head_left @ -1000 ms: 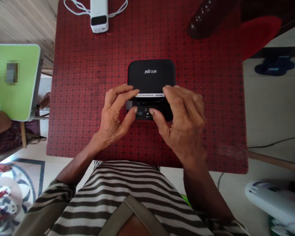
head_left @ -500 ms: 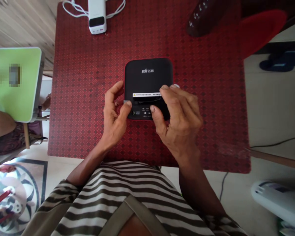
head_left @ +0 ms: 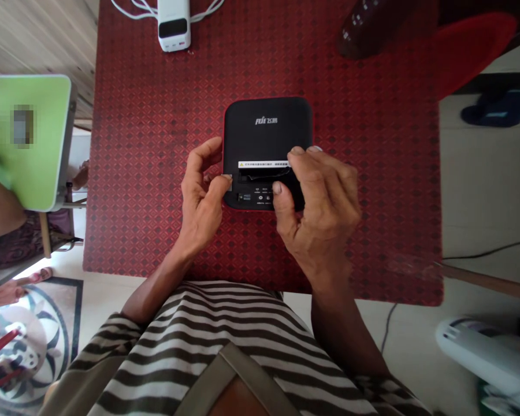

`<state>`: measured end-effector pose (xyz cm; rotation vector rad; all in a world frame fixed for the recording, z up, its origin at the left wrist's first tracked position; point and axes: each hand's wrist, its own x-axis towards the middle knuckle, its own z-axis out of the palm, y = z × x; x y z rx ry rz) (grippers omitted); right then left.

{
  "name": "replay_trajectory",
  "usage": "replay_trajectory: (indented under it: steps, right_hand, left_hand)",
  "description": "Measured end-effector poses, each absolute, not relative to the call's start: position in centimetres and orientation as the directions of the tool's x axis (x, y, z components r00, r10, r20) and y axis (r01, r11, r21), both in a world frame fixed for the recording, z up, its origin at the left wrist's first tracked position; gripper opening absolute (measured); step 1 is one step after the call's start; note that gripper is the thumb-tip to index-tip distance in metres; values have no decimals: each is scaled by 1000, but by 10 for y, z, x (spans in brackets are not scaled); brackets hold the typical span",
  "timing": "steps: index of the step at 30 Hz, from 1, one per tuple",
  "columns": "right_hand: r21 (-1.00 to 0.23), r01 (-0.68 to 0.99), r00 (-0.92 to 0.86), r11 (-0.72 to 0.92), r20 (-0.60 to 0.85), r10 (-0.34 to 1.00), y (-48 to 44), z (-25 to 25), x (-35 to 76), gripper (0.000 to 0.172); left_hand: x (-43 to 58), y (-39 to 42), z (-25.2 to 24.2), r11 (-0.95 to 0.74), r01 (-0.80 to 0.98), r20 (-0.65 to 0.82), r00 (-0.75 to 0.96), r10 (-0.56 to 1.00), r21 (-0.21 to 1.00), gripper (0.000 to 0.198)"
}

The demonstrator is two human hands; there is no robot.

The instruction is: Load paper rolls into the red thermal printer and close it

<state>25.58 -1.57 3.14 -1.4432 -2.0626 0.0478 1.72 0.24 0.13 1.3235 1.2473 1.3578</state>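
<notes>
A small black receipt printer (head_left: 267, 136) with a red rim lies on the red patterned table. Across its lid runs a white warning strip; below that are a dark paper slot and a row of small buttons. My left hand (head_left: 203, 199) grips the printer's left side, its thumb on a small grey tab at the edge and its fingers down along the side. On the right part of the printer is my right hand (head_left: 323, 199), index fingertip at the end of the warning strip, thumb beside the buttons. This hand covers the printer's lower right corner.
A white power bank (head_left: 174, 29) with white cables lies at the table's far left. A dark bottle-like object (head_left: 359, 32) stands far right, near a red stool or chair seat (head_left: 476, 49). Another person's arm (head_left: 2, 202) rests by a green table (head_left: 30, 173) at left.
The view has shifted slightly, so the printer and table sit a little higher and the printer further right. Both hands keep nearly the same hold. The other person's arm has moved a little.
</notes>
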Motion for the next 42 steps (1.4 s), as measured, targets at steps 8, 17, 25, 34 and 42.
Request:
replay_trajectory:
  steps: [8, 17, 25, 34, 42]
  right_hand:
    - [-351, 848, -224, 396, 440, 870, -17, 31, 257, 55]
    - [-336, 849, -241, 409, 442, 864, -15, 34, 258, 51]
    - [-366, 813, -254, 452, 475, 843, -8, 37, 254, 48]
    - [-325, 784, -251, 530, 614, 748, -2, 54, 263, 49]
    - [-311, 804, -194, 507, 668, 718, 11, 61, 273, 40]
  left_hand:
    - [28, 2, 5, -146, -47, 140, -113, 984, 988, 51]
    - [19, 11, -21, -167, -94, 163, -41, 986, 982, 77]
    - [17, 19, -37, -185, -80, 181, -62, 982, 979, 77]
    - [11, 19, -31, -216, -34, 215, -25, 976, 976, 73]
    - [9, 12, -31, -225, -28, 224, -42, 974, 974, 69]
